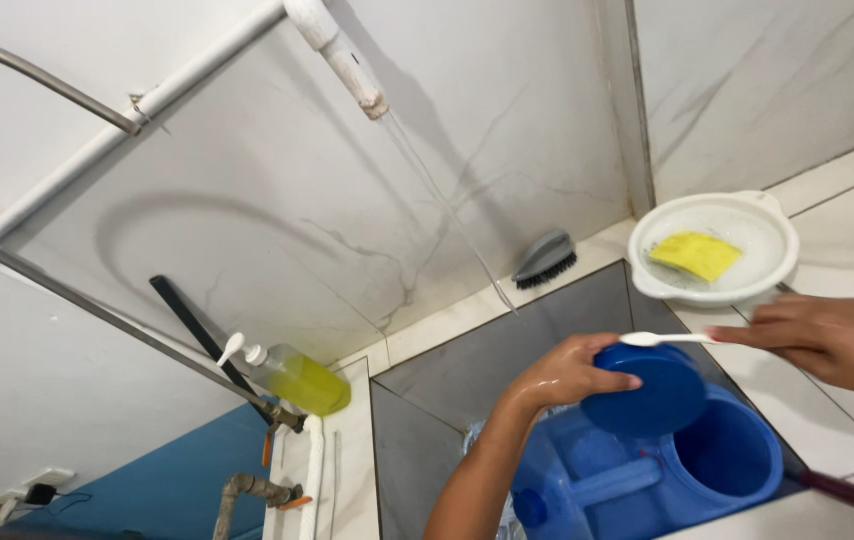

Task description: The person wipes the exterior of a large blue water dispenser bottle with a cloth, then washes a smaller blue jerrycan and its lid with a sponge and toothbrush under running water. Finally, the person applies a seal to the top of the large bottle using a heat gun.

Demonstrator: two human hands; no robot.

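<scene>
Left hand (pixel 565 372) grips round blue plastic lid (pixel 647 388), tilted over grey sink (pixel 507 350). Right hand (pixel 827 340) pinches white toothbrush (pixel 662 339), head touching lid's rim. Thin water stream falls from white pipe spout (pixel 347 65). Scrubbing looks mid-way (no suds visible); large blue plastic jug (pixel 667 470) below seems unwashed.

Over the sink (pixel 507 350), the left hand (pixel 567 372) grips a blue lid (pixel 647 390) above a blue jug (pixel 687 460). The right hand (pixel 827 340) holds a white spoon (pixel 662 339) touching the lid's top edge. A white bowl (pixel 772 240) with a yellow sponge (pixel 697 254) sits at the sink's far corner.
</scene>
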